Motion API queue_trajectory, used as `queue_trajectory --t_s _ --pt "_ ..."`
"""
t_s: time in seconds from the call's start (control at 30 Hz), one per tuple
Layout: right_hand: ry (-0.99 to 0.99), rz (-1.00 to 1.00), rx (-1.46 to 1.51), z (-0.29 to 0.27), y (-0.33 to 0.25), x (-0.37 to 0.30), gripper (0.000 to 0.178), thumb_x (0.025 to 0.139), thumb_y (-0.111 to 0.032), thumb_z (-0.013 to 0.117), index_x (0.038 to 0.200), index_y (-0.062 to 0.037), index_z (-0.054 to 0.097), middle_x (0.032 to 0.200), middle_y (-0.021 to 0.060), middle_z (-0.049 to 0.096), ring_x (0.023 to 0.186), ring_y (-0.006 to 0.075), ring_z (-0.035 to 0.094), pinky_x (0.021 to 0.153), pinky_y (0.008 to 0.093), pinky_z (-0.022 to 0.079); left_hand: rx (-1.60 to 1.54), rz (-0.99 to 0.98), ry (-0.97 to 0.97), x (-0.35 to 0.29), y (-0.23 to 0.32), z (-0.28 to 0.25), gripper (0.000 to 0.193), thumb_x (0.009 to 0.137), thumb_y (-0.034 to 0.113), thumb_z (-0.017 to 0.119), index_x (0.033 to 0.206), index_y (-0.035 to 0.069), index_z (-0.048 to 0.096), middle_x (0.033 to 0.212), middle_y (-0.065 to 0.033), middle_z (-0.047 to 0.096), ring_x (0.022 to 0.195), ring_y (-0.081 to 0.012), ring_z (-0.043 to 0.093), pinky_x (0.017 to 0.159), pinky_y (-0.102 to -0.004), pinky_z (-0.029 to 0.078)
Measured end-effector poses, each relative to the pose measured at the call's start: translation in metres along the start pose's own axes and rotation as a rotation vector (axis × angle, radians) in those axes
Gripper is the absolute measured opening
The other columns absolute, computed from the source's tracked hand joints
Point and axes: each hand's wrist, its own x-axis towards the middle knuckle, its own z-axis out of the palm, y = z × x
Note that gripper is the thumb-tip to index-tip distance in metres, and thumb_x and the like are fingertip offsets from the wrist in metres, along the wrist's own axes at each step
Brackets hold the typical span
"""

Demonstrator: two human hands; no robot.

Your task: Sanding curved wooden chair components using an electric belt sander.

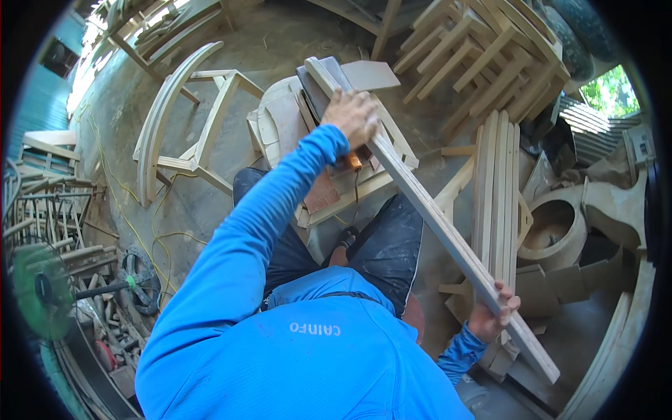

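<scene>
A long pale wooden slat (pixel 434 217) runs diagonally from upper centre to lower right. My left hand (pixel 353 115), in a blue sleeve, presses down on its upper part, over a low work stand (pixel 280 119) with flat wooden pieces. An orange-handled tool (pixel 350 162) shows just below that hand. My right hand (pixel 493 315) grips the slat near its lower end. My knees in dark trousers are under the slat.
A curved chair frame (pixel 182 119) lies to the left. Stacked slats (pixel 497 189) stand right of the slat. More chair frames (pixel 483 56) are piled at upper right. A green fan (pixel 42 290) and yellow cord (pixel 154 231) lie lower left.
</scene>
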Motion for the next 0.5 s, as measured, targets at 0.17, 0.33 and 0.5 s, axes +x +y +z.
queue_trajectory --t_s 0.17,0.33,0.5 --pt "-0.012 0.04 -0.08 -0.047 -0.033 -0.022 0.027 0.086 -0.017 0.08 0.102 -0.0185 0.058 0.13 0.0057 0.062 0.134 0.0346 0.052 0.119 0.0566 0.032 -0.161 0.043 -0.095 -0.044 0.093 -0.014 0.053 0.102 0.046 0.047 0.141 0.012 0.058 0.149 -0.018 0.05 0.146 -0.0351 0.038 0.124 -0.0591 0.015" --pt "-0.017 0.068 -0.454 -0.014 -0.005 -0.042 0.036 0.085 -0.018 0.082 0.113 -0.0177 0.059 0.138 0.0227 0.057 0.134 0.0448 0.052 0.117 0.0615 0.035 -0.179 -0.04 -0.021 -0.033 0.068 -0.008 0.063 0.101 0.05 0.047 0.144 0.005 0.054 0.158 -0.0233 0.039 0.152 -0.0383 0.029 0.127 -0.0507 0.012" --pt "-0.058 0.064 -0.34 0.045 0.057 -0.032 0.031 0.086 -0.008 0.08 0.106 -0.0121 0.057 0.138 0.033 0.055 0.132 0.0458 0.054 0.114 0.0581 0.042 -0.11 -0.034 -0.03 -0.001 -0.006 0.004 0.066 0.103 0.052 0.043 0.149 0.005 0.049 0.162 -0.0237 0.033 0.155 -0.0372 0.024 0.128 -0.0495 0.013"
